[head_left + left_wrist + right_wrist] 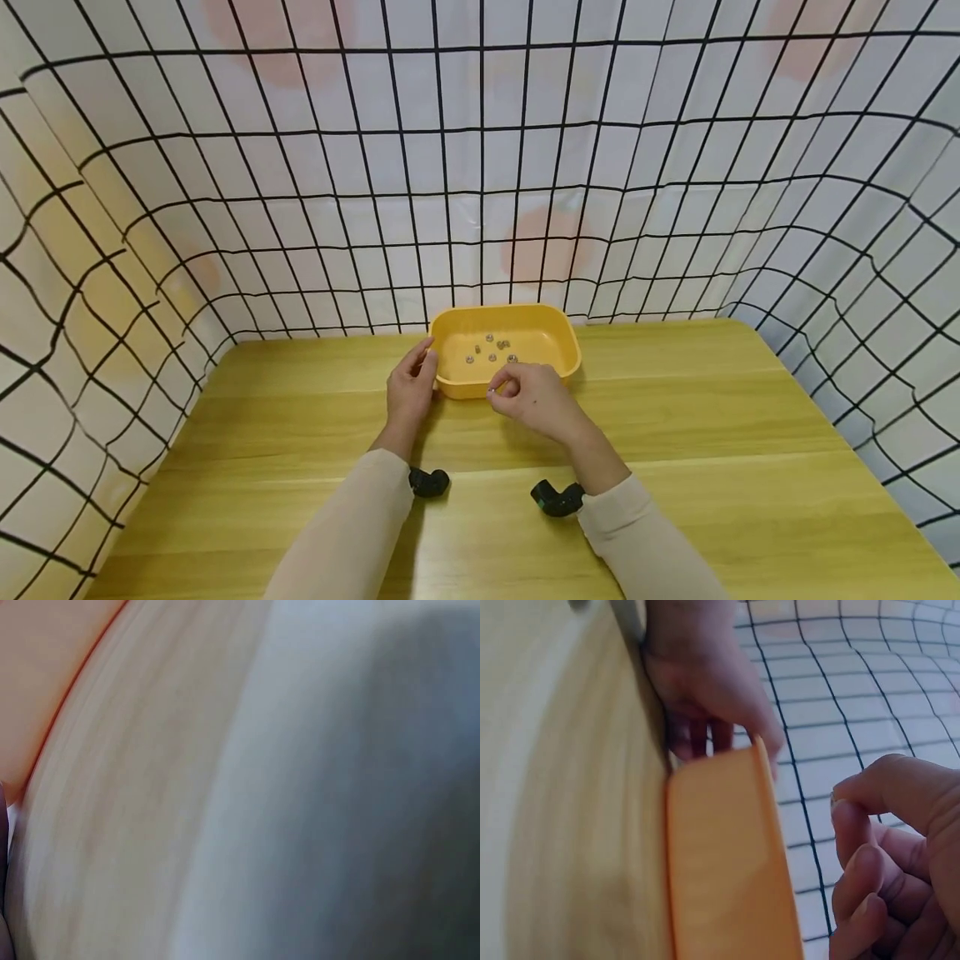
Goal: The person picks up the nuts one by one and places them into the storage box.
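A shallow yellow tub [555, 333] stands on the wooden table, its wall orange-looking in the right wrist view. Inside it lie several small silvery metal nuts [492, 357]. My left hand [409, 390] rests against the tub's left end, fingers loosely extended and thumb by the rim. Over the tub's front edge, my right hand [538, 403] pinches a tiny shiny piece [491, 392] between thumb and index finger. Fingertips hide most of that piece, so I cannot tell its kind. The other fingers [862, 911] of my right hand are curled in.
Black wrist cameras [429, 482] sit at both wrists. A black-lined grid curtain [480, 167] encloses the back and sides of the table [675, 433], close behind the tub. The left wrist view shows mostly blurred tabletop, with an orange-looking wall at its left edge.
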A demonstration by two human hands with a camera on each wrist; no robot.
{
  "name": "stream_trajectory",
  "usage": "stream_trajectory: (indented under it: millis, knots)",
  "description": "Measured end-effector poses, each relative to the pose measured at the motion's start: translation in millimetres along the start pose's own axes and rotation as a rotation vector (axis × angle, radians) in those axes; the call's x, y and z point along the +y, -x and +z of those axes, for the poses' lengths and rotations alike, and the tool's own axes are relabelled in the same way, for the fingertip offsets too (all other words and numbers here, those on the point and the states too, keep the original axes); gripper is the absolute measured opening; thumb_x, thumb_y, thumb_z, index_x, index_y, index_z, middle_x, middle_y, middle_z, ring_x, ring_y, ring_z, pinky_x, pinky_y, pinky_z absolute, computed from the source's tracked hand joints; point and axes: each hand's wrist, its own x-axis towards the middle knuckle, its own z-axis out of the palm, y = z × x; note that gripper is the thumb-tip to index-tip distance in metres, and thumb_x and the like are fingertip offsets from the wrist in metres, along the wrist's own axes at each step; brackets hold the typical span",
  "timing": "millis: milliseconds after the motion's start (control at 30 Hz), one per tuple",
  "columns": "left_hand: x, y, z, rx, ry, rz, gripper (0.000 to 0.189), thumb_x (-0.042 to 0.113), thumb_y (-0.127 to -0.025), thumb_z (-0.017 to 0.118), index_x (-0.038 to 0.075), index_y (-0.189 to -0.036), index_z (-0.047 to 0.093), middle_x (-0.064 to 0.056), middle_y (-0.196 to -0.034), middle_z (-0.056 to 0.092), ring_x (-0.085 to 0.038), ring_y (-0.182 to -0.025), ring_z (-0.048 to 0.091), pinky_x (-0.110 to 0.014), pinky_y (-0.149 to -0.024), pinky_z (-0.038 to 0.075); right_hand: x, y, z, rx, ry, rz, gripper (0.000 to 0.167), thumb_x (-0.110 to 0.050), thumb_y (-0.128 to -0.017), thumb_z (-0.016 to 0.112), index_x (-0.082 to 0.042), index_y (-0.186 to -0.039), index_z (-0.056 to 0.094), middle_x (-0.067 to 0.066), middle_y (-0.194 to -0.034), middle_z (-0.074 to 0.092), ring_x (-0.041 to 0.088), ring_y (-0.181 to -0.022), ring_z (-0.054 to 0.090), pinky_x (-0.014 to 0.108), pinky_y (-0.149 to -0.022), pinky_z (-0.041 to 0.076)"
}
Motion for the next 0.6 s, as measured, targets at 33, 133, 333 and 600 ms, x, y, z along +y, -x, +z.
stream_trajectory:
  millis: [33, 133, 333, 600]
  knots:
    - [0.0, -0.4, 0.0, 0.001, 0.002, -0.001, 0.035, 0.038, -0.101, 0.063, 0.035, -0.136, 0.067, -0.006, -0.127, 0.067, -0.018, -0.088, 0.063, -0.022, -0.058, 0.057, 1, -0.6, -3, 0.014, 0.005, -0.002, 0.007, -0.024, -0.089, 0.076, -0.017, -0.09, 0.073, -0.004, -0.071, 0.063, 0.011, -0.058, 0.05, 0.022, -0.052, 0.04]
    - [0.0, -0.3, -0.1, 0.002, 0.003, -0.006, 0.033, 0.038, -0.101, 0.063, 0.038, -0.134, 0.067, -0.004, -0.124, 0.068, -0.019, -0.087, 0.063, -0.023, -0.058, 0.057, 5, -3.1, -14, 0.049, 0.029, 0.014, 0.009, -0.025, -0.09, 0.075, -0.017, -0.094, 0.073, -0.004, -0.074, 0.065, 0.013, -0.059, 0.051, 0.024, -0.053, 0.042]
    - [-1.2, 0.8, 0.0, -0.007, 0.004, -0.006, 0.035, 0.037, -0.102, 0.062, 0.034, -0.137, 0.066, -0.006, -0.13, 0.066, -0.018, -0.089, 0.063, -0.022, -0.058, 0.057, 14, -20.0, -31, 0.053, 0.131, 0.057, 0.016, -0.03, -0.091, 0.074, -0.016, -0.098, 0.073, -0.001, -0.078, 0.066, 0.015, -0.061, 0.054, 0.027, -0.055, 0.045]
    - [-1.1, -0.8, -0.2, -0.003, 0.008, 0.008, 0.035, 0.038, -0.102, 0.062, 0.035, -0.136, 0.066, -0.005, -0.13, 0.067, -0.019, -0.086, 0.063, -0.021, -0.057, 0.057, 12, -57.9, -29, -0.044, 0.27, 0.008, 0.019, -0.034, -0.094, 0.07, -0.016, -0.098, 0.072, -0.003, -0.079, 0.07, 0.013, -0.063, 0.059, 0.028, -0.057, 0.046]
